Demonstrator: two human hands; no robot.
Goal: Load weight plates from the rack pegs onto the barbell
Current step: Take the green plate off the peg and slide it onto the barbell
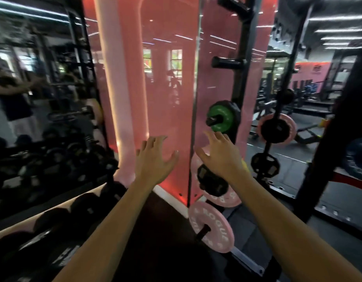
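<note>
Both arms are stretched out in front of a black rack upright [240,82] that stands against a pink mirrored wall [168,88]. The left hand [153,159] is up in the air with its fingers [144,144] spread and relaxed, holding nothing, just in front of the pink panel. The right hand [218,154] is the same deal: fingers loose and splayed, gripping nothing, hovering just below the green plate [220,118] and over the black plate [210,183].

The plates all sit on pegs down the upright. The green plate is the upper one, with a dark plate behind it. Below it the black plate sits in front of a pink plate [227,197], partly hidden by the right wrist. Lowest of all is another pink plate with white lettering [213,225], near the floor. Two bare pegs [227,62] stick out higher up.

A row of dark dumbbells [54,216] runs along the left. The whole view is kinda blurry.
</note>
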